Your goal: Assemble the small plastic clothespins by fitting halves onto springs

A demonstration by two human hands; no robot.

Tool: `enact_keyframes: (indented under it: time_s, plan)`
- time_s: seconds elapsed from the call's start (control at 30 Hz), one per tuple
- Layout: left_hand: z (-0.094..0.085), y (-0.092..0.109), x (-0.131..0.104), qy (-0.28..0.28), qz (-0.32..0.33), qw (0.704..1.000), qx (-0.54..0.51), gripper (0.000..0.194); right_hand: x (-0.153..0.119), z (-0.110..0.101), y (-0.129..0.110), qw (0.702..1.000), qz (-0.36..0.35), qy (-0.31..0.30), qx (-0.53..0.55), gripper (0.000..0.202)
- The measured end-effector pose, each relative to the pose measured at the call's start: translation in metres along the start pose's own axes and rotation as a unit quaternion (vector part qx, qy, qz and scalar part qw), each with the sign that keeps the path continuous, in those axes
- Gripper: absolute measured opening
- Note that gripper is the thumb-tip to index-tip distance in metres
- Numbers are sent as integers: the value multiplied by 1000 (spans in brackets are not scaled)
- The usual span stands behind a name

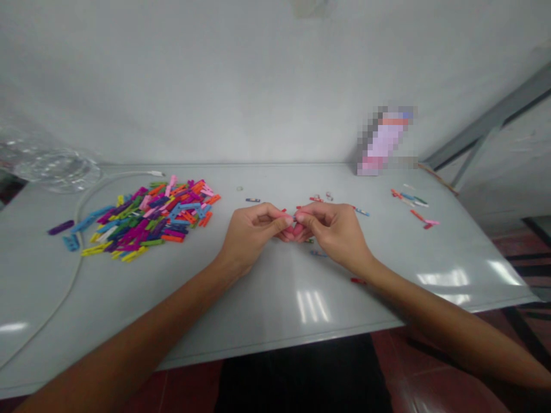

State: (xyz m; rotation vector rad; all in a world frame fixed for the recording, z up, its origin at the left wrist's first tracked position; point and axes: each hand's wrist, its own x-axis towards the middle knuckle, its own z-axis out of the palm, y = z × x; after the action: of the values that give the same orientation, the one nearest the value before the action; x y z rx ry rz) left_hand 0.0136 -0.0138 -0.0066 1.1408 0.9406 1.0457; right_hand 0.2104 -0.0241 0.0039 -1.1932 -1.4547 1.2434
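Fingertips of my left hand (257,230) and my right hand (332,229) meet above the middle of the table, both closed in a pinch. Whatever lies between them is small and mostly covered by the fingers. Around the hands are loose clothespin halves: a dark blue one (252,200) beyond the left hand, a red one (316,199) beyond the right. A blue half (318,253) lies just below the right hand, and a red piece (358,280) shows by the right forearm. Small metal springs (329,196) rest behind the right hand.
A heap of colourful clothespins (146,223) covers the left of the table (258,321). A white cable (71,281) curves around it, near clear plastic (55,166). Several loose pieces (408,198) lie at right. A pixelated box (383,140) leans on the wall (224,86).
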Motion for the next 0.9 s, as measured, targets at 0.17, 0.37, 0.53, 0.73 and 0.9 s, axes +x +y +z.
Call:
enact_keyframes:
  time_s: [0.17, 0.37, 0.53, 0.73, 0.9]
  plan:
    - [2, -2, 0, 4, 6, 1000, 8, 44, -2, 2, 6, 998, -15, 17, -54, 28]
    - [2, 2, 1, 2, 32, 999, 32, 36, 2, 0, 7, 998, -26, 19, -57, 25]
    - [0, 5, 4, 17, 64, 995, 75, 24, 9, -4, 4, 1000, -20, -7, -4, 34]
    - [-2, 7, 4, 21, 83, 991, 100, 17, 8, -5, 0, 999, -8, -14, 34, 49]
    - [-1, 10, 4, -11, 87, 992, 86, 10, 6, -4, -1, 998, 5, -15, 53, 47]
